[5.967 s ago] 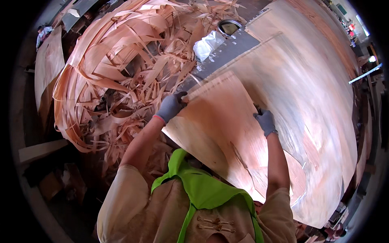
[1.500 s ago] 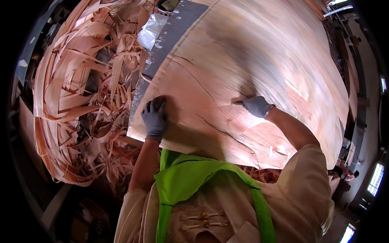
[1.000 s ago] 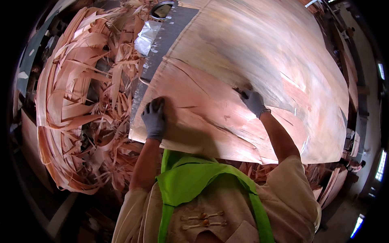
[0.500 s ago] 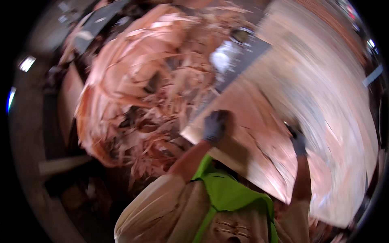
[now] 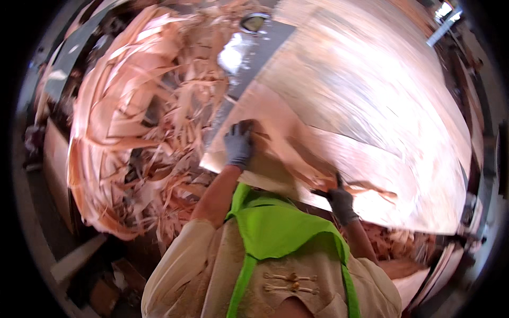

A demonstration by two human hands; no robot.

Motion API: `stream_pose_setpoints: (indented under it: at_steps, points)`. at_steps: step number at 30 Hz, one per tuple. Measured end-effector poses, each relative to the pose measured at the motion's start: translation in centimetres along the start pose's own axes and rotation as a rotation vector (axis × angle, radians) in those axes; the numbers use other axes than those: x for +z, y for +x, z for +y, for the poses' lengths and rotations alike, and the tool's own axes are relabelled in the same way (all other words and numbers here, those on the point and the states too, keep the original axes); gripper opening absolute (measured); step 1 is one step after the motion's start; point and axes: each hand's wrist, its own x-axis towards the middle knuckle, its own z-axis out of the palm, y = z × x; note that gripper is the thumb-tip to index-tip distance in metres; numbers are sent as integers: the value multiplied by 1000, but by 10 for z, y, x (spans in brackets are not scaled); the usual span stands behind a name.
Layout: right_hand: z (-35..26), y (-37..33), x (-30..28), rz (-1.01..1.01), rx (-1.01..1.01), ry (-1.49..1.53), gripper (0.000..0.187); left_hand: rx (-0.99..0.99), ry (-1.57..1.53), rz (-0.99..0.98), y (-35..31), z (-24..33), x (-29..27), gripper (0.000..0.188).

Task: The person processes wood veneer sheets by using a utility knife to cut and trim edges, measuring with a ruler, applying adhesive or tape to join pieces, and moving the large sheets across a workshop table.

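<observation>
My left hand [image 5: 238,146], in a grey glove with dark fingertips, lies open with fingers apart on the near left end of a reddish veneer sheet [image 5: 270,114]. Nearer my body, my right hand [image 5: 342,202], gloved too, is over the near edge of the pale veneer [image 5: 371,159]. A slim dark thing points left from its fingers; blur hides what it is. Next to that hand, a torn reddish veneer strip [image 5: 371,188] lies curled across the pale surface. Beneath my left hand, a pale sheet corner [image 5: 212,160] sticks out.
A big heap of reddish veneer scraps [image 5: 122,116] fills the left side. Between heap and sheets runs a grey strip [image 5: 265,50], bearing a white patch [image 5: 231,53] and a round dish-like object [image 5: 254,23]. Boards [image 5: 58,172] stand at far left. More scraps [image 5: 397,241] lie near right.
The view has turned, shifting heap and sheets left. My right hand has come nearer to my body and the near edge. Torn reddish veneer now shows beside it. My left hand stays on the sheet's left end.
</observation>
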Motion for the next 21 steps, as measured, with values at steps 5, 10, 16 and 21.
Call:
stream_pose_setpoints:
  at_steps: [5, 10, 16, 21]
  points:
    - [-18, 8, 5, 214, 79, 167, 14, 60, 78, -100, 13, 14, -22, 49]
    - [-11, 24, 0, 425, -55, 119, 3, 256, 17, -92, 39, 13, -59, 20]
    - [-30, -31, -29, 256, 116, 106, 9, 299, 50, -275, 64, 11, -76, 28]
    - [33, -167, 15, 102, 745, 229, 20, 296, -6, -331, 71, 13, -82, 31]
